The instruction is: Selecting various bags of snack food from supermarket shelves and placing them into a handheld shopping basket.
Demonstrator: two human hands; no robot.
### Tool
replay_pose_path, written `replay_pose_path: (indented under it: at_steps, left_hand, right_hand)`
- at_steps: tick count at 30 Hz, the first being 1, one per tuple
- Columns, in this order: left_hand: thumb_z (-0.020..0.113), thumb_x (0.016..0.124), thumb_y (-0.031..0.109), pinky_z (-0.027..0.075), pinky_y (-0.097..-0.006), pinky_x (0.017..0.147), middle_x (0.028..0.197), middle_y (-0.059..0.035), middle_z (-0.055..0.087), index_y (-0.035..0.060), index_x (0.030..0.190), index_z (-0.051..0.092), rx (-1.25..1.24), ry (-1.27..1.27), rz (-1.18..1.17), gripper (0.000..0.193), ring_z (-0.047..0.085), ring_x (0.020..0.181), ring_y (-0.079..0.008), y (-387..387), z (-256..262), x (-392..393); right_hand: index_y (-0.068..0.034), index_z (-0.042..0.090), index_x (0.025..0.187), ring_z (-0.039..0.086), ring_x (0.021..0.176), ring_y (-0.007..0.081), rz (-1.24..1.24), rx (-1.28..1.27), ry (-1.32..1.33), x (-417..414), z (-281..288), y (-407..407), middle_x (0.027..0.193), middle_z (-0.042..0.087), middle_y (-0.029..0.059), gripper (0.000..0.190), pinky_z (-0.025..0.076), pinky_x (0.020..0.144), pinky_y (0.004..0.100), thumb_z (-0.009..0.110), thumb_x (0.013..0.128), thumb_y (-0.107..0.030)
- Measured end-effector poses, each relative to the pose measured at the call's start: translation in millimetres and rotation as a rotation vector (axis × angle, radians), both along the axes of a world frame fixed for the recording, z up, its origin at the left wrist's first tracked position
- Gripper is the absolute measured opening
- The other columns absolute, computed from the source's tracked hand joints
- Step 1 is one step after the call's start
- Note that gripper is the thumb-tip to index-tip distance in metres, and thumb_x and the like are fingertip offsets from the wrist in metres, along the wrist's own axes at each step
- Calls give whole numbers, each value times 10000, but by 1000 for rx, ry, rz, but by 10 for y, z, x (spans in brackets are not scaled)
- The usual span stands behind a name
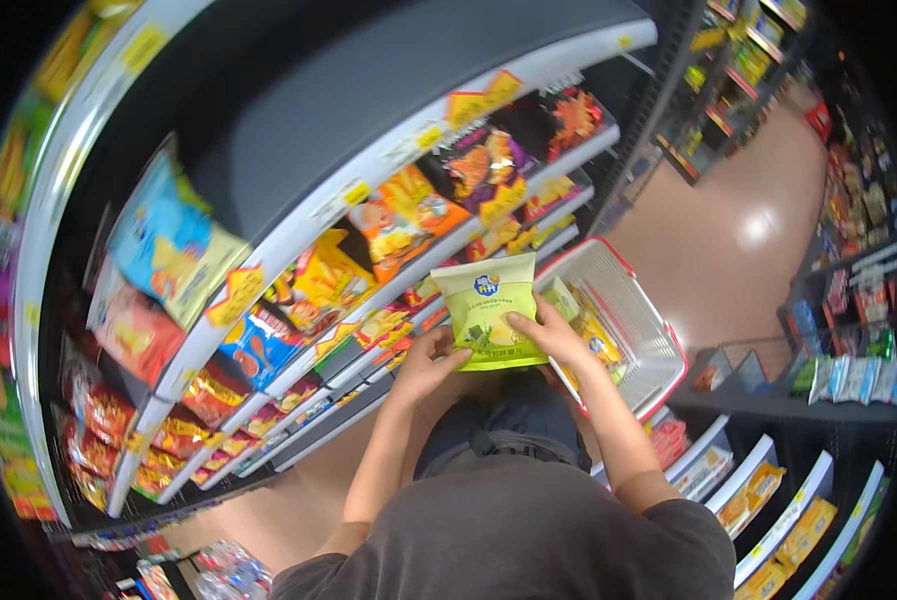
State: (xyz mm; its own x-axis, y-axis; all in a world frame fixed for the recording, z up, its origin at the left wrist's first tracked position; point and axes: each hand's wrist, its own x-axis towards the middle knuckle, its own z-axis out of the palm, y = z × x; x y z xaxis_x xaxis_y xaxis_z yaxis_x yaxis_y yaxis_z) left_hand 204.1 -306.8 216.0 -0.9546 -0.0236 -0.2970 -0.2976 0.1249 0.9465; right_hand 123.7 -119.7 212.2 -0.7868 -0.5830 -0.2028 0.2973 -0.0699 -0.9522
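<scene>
A light green bag of potato chips is held upright in front of the body between both hands. My left hand grips its lower left corner, the thumb on the front. My right hand grips its right edge, thumb on the printed front. Just beyond the right hand hangs a white plastic shopping basket with a red rim. In the basket lie a pale green packet and a yellow packet. What holds the basket up is hidden.
A shelf rack of snack bags runs along the left, with a blue bag on an upper shelf. More shelves with yellow packets stand at the lower right. A tiled aisle floor extends to the upper right.
</scene>
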Motion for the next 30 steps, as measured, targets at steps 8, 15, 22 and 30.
replay_pose_path:
  at_steps: [8, 15, 22, 30]
  left_hand:
    - [537, 748, 228, 394, -278, 735, 956, -162, 522, -42, 1036, 418, -19, 225, 346, 412, 513, 878, -200, -121, 478, 302]
    - [509, 763, 233, 406, -267, 682, 830, -142, 575, -41, 930, 502, -176, 334, 558, 321, 547, 773, -178, -202, 751, 414]
    - [479, 788, 254, 395, -260, 690, 830, -126, 572, -43, 932, 499, -54, 408, 655, 330, 524, 779, -139, -121, 946, 543]
    - [417, 822, 272, 381, -242, 681, 797, -93, 555, -56, 928, 482, -104, 382, 669, 351, 490, 751, -113, -119, 1041, 577]
  right_hand:
    - [4, 318, 1127, 410, 945, 121, 123, -40, 278, 196, 476, -588, 1033, 454, 79, 433, 332, 810, 251, 492, 789, -204]
    - [5, 325, 1140, 417, 944, 134, 81, -105, 240, 333, 848, -861, 1048, 457, 96, 416, 331, 809, 249, 384, 838, -275]
    - [20, 371, 1093, 432, 902, 114, 192, -149, 294, 320, 937, -912, 999, 479, 87, 411, 339, 787, 238, 373, 840, -303]
    - [39, 373, 1082, 435, 901, 121, 256, -80, 213, 279, 1129, -931, 998, 479, 98, 413, 335, 790, 239, 372, 841, -297]
